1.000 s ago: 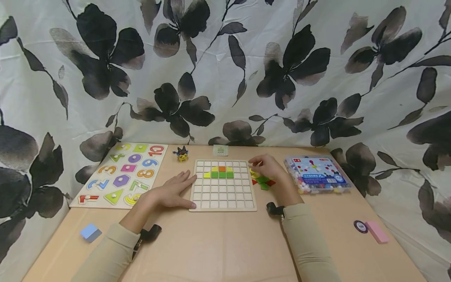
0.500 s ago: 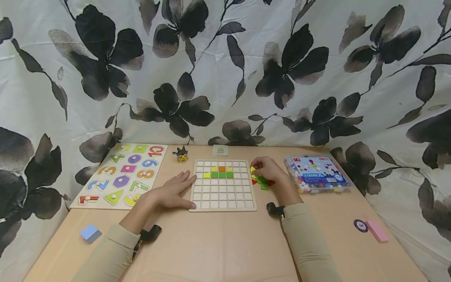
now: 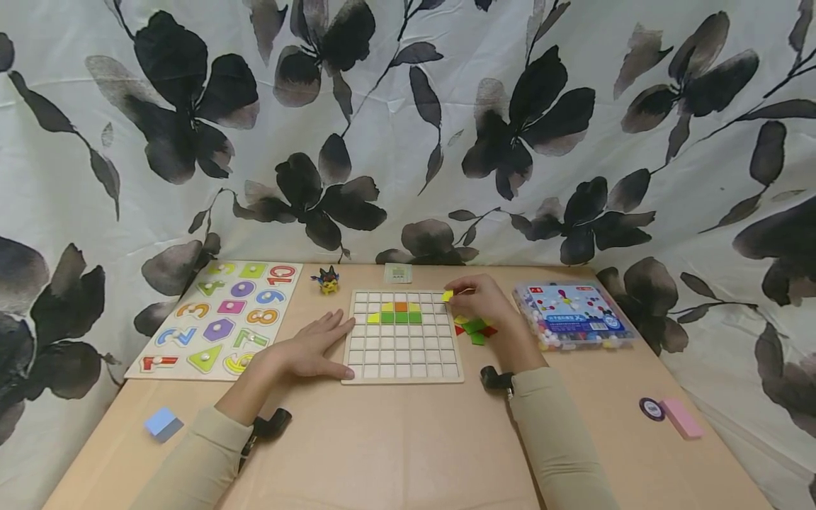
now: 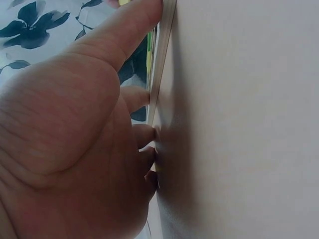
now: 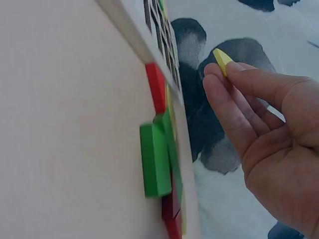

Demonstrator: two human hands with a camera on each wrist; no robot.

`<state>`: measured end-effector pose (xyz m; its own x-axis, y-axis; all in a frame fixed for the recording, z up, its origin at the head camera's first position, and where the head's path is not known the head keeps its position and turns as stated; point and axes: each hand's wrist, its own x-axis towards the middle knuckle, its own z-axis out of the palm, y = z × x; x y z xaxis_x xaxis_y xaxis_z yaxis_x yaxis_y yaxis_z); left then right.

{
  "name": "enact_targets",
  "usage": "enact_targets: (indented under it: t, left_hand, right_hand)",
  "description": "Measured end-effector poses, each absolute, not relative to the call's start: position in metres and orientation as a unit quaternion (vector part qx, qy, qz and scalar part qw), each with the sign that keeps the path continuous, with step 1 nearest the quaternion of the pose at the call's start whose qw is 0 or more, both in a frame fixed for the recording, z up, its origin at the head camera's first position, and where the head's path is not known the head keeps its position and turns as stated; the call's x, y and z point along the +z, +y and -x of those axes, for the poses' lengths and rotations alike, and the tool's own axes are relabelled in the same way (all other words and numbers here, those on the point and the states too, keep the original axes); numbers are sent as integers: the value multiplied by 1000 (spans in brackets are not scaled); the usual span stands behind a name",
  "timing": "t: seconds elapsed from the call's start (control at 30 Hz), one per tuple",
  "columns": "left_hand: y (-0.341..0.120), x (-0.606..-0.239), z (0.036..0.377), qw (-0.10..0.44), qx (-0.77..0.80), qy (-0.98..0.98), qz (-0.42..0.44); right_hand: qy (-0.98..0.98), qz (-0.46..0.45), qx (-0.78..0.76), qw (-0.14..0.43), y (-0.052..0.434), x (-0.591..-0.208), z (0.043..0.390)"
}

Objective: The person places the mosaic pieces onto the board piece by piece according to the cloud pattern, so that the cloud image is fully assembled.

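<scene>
A white gridded board (image 3: 395,354) lies mid-table, with green, orange and yellow tiles set in its upper rows. My left hand (image 3: 312,347) rests at its left edge, fingers spread, with thumb and fingertips touching the frame, as the left wrist view also shows. Between thumb and fingers my right hand (image 3: 486,303) pinches a small yellow tile (image 5: 222,60), held above the table by the board's upper right corner. Below that hand lies a loose pile of red, yellow and green tiles (image 5: 155,159), partly hidden by it in the head view.
A number-and-shape puzzle board (image 3: 219,327) lies at left, a blue block (image 3: 163,423) before it. A small figurine (image 3: 328,280) and a pale card (image 3: 398,273) stand behind. At right are a clear box of beads (image 3: 574,315), a round black disc (image 3: 652,409) and a pink block (image 3: 682,418).
My right hand has lifted a yellow tile from the pile and moved it slightly left and up to the board's right edge. The left hand has stayed in place.
</scene>
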<state>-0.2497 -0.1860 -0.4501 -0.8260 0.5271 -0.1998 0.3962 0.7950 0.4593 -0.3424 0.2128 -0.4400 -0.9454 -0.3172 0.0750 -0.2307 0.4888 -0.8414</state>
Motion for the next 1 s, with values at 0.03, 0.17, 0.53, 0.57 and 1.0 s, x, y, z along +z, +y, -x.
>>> enact_targets:
  t: [0.03, 0.17, 0.53, 0.57, 1.0]
  left_hand:
    - [-186, -450, 250, 160, 203, 934, -247]
    - [-186, -451, 249, 160, 204, 934, -245]
    - [-186, -450, 249, 159, 204, 934, -246]
    - [-186, -450, 249, 159, 203, 934, -246]
    - [-186, -452, 248, 157, 205, 934, -246]
  right_hand:
    - [863, 167, -474, 42, 210, -439, 342]
    - [869, 208, -448, 29, 200, -442, 343]
    - [887, 237, -395, 46, 177, -448, 338]
    - [890, 235, -388, 46, 176, -448, 337]
    - [923, 236, -303, 38, 171, -454, 336]
